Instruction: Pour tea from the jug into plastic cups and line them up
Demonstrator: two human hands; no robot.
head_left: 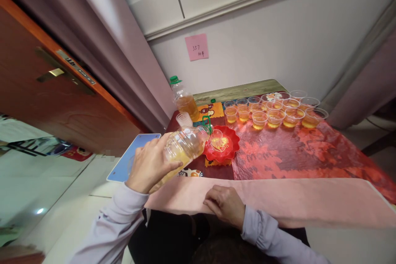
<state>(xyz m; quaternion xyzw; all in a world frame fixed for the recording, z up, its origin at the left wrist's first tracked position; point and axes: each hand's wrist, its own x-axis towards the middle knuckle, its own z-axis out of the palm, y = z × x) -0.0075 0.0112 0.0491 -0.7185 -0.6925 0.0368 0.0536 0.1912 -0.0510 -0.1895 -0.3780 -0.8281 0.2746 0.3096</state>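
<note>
Left hand (151,165) is closed round the body of the bottle (185,145), thumb along the near side, fingers over the far side. Bottle is tipped well over: base end at the palm and below it, shoulder and neck clear of the fingers, pointing right and away toward the tray (234,151). Green handle (206,118) stands up at the neck. Yellow liquid lies along the low side. Mouth sits just over the cup (216,137) in the tray; can't tell if it touches the rim or if liquid is flowing.

Right hand (225,204) rests at the table's near edge on the pink cloth (297,198), fingers curled in, well apart from the bottle.

Tray is toward the table (278,161)'s left edge. Second bottle (187,105), green-capped and part full, is upright at the far left corner; clear cup (183,119) just in front of it. Loose cap (213,100) near the far edge. Filled cups (276,119) stand in rows toward the far right corner. Blue board (131,159) by the left edge, behind the left hand.
</note>
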